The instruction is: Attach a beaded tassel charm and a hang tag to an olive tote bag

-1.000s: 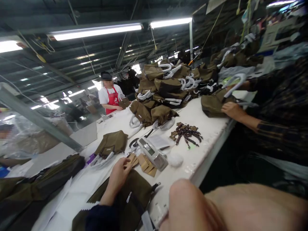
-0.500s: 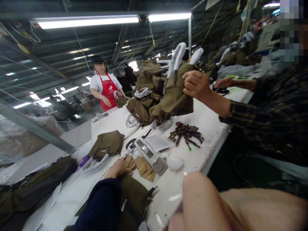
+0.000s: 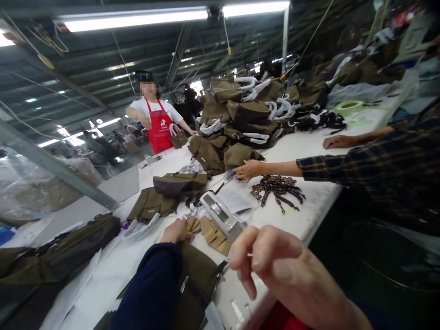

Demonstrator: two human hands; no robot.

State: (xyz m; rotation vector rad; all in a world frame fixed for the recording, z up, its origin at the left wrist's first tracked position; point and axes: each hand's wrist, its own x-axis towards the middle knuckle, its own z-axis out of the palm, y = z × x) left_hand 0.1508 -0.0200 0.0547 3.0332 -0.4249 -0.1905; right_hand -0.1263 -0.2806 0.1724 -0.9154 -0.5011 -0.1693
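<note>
My left hand (image 3: 176, 230) lies at the far edge of an olive canvas bag (image 3: 197, 270), its fingers bent over the edge. That bag has a dark zip with a metal pull, and my navy sleeve covers part of it. Brown paper tags (image 3: 215, 237) lie just beyond these fingers. In the foreground, my right hand (image 3: 285, 268) is raised over the table's near edge with curled fingers. A tiny pale glint shows at its fingertips, too small to name. A whitish handheld device with a screen (image 3: 222, 215) lies behind the tags.
Olive bags with white-wrapped handles (image 3: 247, 110) are piled at the back. Patterned dark straps (image 3: 280, 190) lie on the white table (image 3: 309, 156). A co-worker's plaid sleeve (image 3: 326, 167) reaches in from the right. Another person in a red apron (image 3: 161, 128) stands opposite.
The co-worker at the right has lowered a bag, and that hand now reaches low beside the pile. Another bag lies behind the left one. My right hand has risen and turned, showing its fingers.
</note>
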